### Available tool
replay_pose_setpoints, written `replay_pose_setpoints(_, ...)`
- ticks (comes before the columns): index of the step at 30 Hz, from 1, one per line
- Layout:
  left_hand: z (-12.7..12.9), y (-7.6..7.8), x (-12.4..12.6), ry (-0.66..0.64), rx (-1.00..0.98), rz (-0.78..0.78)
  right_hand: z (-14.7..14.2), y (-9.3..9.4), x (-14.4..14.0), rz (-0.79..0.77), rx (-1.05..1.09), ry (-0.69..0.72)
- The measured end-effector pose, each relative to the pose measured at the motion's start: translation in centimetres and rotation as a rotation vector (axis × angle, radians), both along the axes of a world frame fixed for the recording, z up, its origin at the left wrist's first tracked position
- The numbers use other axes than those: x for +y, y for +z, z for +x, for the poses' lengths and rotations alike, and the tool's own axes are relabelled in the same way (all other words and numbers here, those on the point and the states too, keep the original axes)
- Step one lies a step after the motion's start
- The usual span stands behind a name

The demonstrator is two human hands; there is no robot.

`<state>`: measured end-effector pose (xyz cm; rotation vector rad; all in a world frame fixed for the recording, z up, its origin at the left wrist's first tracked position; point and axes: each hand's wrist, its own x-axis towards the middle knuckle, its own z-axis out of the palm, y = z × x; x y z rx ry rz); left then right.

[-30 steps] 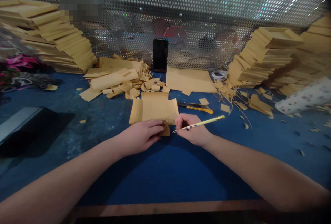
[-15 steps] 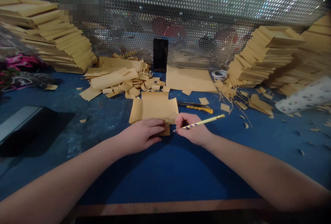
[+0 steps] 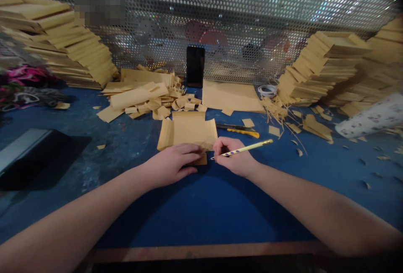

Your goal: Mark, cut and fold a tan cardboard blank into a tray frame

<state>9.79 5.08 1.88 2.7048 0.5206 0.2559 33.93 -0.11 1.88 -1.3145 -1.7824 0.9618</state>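
The left hand (image 3: pixel 172 164) lay flat, fingers together, pressing down the near edge of a tan cardboard blank (image 3: pixel 188 131) with upturned side flaps. The right hand (image 3: pixel 233 156) pinched a pale yellow pencil (image 3: pixel 244 149) dotted purple, its tip at the blank's near right corner. One blank, one pencil. Just beyond lay a yellow utility knife (image 3: pixel 239 129). The blue table (image 3: pixel 201 210) was open on the near side; behind the blank lay cardboard scraps (image 3: pixel 147 96), with a stack of folded cardboard (image 3: pixel 317 69) to the right.
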Motion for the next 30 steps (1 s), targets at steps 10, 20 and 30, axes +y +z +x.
replay_pose_setpoints(10, 0.02, -0.04, -0.06, 0.017, 0.03, 0.011, -0.23, 0.51, 0.02, 0.051, -0.05, -0.02)
replay_pose_setpoints(20, -0.11, -0.12, 0.06, -0.002, 0.008, 0.004, -0.24, 0.17, -0.03, 0.105, -0.103, 0.025)
replay_pose_setpoints(30, 0.11, -0.33, -0.06, 0.001, 0.015, 0.046, -0.29, -0.31, 0.1, 0.076, -0.097, 0.031)
